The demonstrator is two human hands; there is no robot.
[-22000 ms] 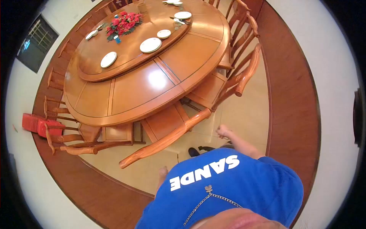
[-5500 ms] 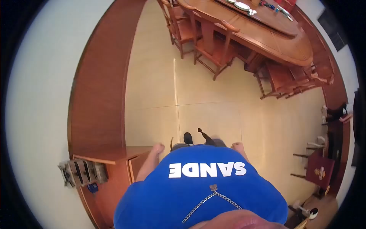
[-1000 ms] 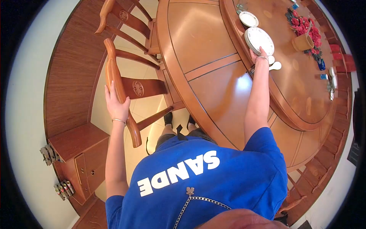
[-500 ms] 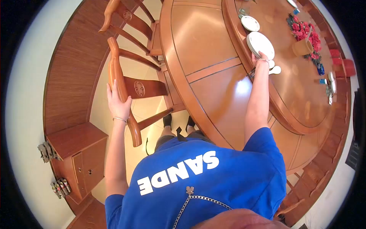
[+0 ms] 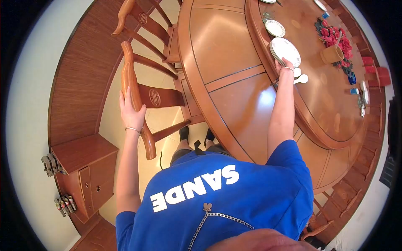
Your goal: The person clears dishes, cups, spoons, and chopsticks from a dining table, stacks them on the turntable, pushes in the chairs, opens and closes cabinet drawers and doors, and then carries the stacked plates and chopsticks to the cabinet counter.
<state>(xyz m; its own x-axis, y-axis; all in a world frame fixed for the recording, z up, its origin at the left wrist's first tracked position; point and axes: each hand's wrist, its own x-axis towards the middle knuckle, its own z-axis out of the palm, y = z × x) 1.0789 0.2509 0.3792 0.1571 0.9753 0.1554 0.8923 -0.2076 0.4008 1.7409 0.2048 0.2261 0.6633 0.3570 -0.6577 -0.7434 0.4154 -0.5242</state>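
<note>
My left hand [image 5: 133, 112] rests on the curved top rail of a wooden chair [image 5: 133, 90], thumb apart from the fingers on the near side. Out over the round table [image 5: 228, 46], my right hand [image 5: 284, 66] grips the near edge of a stack of white plates [image 5: 286, 51] on the raised turntable [image 5: 318, 100]. Its thumb lies on the top plate, and the other fingers are mostly hidden beneath the rim. White spoons [image 5: 301, 78] lie beside that hand. A smaller white dish [image 5: 275, 28] sits just beyond the stack.
Red flowers [image 5: 341, 42] and a brown container [image 5: 332, 54] stand mid-turntable. More tableware [image 5: 363, 94] lies on its far right. A second chair [image 5: 144, 21] is at the upper left, a wooden cabinet [image 5: 86, 167] at the lower left, and red stools [image 5: 379, 75] at the far right.
Since the earliest frames, I have come up beside the table, with my left hand now on a chair and my right on the plates. Over the last second, the stack and small dish shifted slightly down the view.
</note>
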